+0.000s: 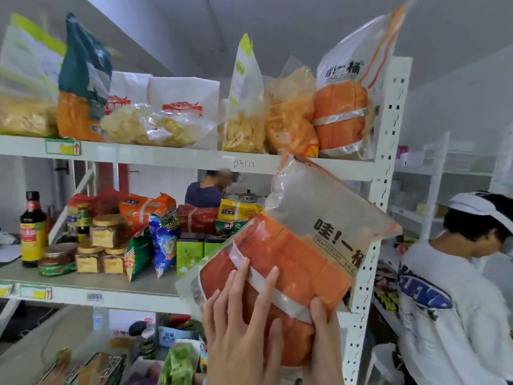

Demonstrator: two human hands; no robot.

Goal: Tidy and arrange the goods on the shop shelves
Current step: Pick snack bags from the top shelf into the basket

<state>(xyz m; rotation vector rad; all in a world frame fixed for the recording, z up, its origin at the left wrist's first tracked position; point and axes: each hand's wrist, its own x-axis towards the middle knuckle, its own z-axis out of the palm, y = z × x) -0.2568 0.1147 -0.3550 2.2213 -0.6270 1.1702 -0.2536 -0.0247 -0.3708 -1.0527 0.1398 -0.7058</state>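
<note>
As our left hand (241,326) lay flat on the orange snack bag (299,245) and our right hand (324,340) gripped its bottom, shelving seemed underway; next we needed to raise it beside the matching bag (341,112) above our hands.

The room is pale, with a smooth white ceiling (305,20) sloping into grey-white walls (458,101) under soft, even light. A white metal shelf rack (166,157) fills the foreground; its perforated upright (388,140) rises at the right, and "D3/12" is handwritten on the edge of one board. Green-framed label holders (62,147) are clipped to the board fronts. Through the rack's open back a person in a dark blue top (204,193) shows, blurred. Further right stands a second white rack (434,173), and a person in a white printed shirt (449,307) bends beside it.
</note>
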